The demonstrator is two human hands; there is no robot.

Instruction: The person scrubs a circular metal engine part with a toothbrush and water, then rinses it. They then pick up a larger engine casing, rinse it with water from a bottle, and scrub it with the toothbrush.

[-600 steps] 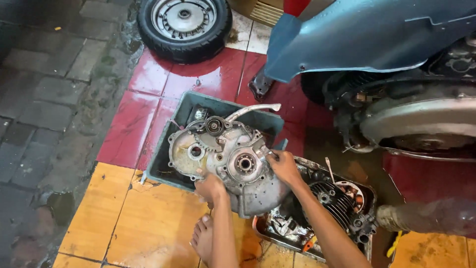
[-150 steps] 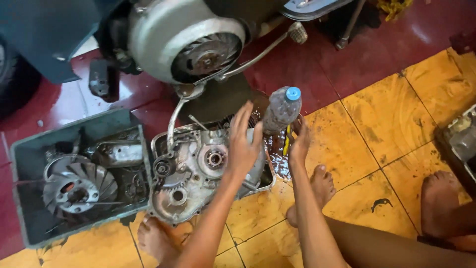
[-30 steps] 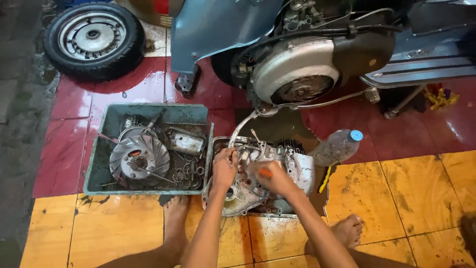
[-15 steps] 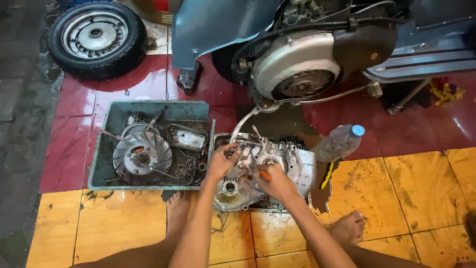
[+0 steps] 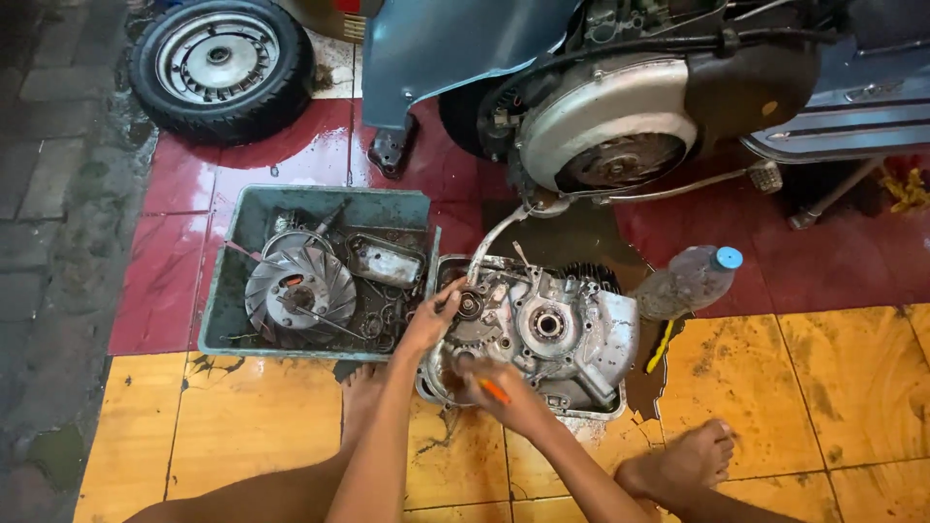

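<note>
A grey metal engine case half (image 5: 567,334) with a round bearing in its middle lies in a shallow metal tray (image 5: 591,415) on the tiled floor. My left hand (image 5: 429,324) rests on the case's left edge, fingers touching a small gear there. At the case's near left corner, my right hand (image 5: 499,390) is closed around a small tool with an orange handle. A curved kick lever (image 5: 496,235) rises from the case's far side.
A green plastic bin (image 5: 254,215) to the left holds a finned flywheel fan (image 5: 300,288) and loose parts. A blue-capped plastic bottle (image 5: 694,281) lies right of the case. Behind stand a blue scooter (image 5: 620,87) and a loose wheel (image 5: 221,65). My bare feet (image 5: 683,463) rest on yellow tiles.
My right hand has moved from the middle of the case down to its near left corner, uncovering the bearing. My left hand stays on the left edge. The camera shifted slightly.
</note>
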